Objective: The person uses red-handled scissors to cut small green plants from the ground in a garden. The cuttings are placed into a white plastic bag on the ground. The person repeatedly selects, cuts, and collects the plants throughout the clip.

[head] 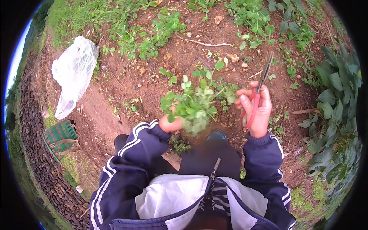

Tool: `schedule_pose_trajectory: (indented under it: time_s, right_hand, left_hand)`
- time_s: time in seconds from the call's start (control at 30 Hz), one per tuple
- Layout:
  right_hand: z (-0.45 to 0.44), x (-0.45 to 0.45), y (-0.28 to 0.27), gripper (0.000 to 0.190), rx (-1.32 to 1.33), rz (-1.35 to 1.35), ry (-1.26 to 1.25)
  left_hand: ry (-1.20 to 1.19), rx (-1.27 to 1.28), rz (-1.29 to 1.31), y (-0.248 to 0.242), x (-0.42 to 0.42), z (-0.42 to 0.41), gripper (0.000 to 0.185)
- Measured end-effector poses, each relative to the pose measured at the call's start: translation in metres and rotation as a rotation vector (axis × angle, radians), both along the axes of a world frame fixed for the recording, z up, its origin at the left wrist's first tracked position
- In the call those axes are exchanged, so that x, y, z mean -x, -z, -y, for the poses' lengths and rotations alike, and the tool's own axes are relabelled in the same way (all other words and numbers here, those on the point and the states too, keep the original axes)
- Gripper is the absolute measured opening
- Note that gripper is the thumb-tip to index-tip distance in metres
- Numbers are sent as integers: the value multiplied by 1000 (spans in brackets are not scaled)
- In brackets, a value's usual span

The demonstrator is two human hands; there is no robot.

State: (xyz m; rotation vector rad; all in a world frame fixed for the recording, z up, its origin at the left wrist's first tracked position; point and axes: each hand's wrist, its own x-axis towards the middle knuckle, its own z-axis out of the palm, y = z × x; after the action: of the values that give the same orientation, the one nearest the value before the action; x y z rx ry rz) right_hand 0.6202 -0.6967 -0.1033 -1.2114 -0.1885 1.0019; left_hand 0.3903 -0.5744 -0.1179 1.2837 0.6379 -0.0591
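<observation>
My left hand (172, 122) is closed around a bunch of green leafy shoots (195, 109), which hides most of its fingers. Some of the leaves are blurred. To the right, my right hand (260, 112) holds a pair of scissors (254, 107) with red handles. Their metal blades point up and away from me, close together. Low green plants (221, 86) grow from the reddish soil between and beyond my hands.
A white plastic bag (76, 72) lies on the soil at the left. Nearer stands a green patterned woven basket (61, 139) with a strap. Large-leaved plants (333, 106) crowd the right side. Small stones and a thin stick (205, 43) lie ahead. A stone wall (49, 172) runs along the left.
</observation>
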Motion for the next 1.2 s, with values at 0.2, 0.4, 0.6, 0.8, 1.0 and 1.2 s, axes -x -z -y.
schedule_pose_trajectory:
  time_s: [0.2, 0.4, 0.6, 0.8, 1.0, 1.2]
  right_hand:
    - [22, -23, 20, 34, 132, 198, -145]
    - [-9, -15, 20, 36, 142, 189, -348]
    - [-35, -19, 17, 37, 108, 183, -375]
    - [-25, -27, 22, 37, 135, 196, -335]
    - [5, -24, 15, 38, 187, 202, -227]
    - [47, -4, 21, 35, 285, 256, -67]
  left_hand:
    - [-677, -408, -366, -57, 97, -70, 17]
    - [155, -1548, -760, -85, 160, -100, 24]
    - [340, -1367, -669, -91, 70, -117, 35]
    - [1033, -1458, -680, -23, -36, -160, 37]
    - [994, -1381, -915, 34, -82, -228, 45]
    - [911, -1346, -1134, 41, -84, -276, 64]
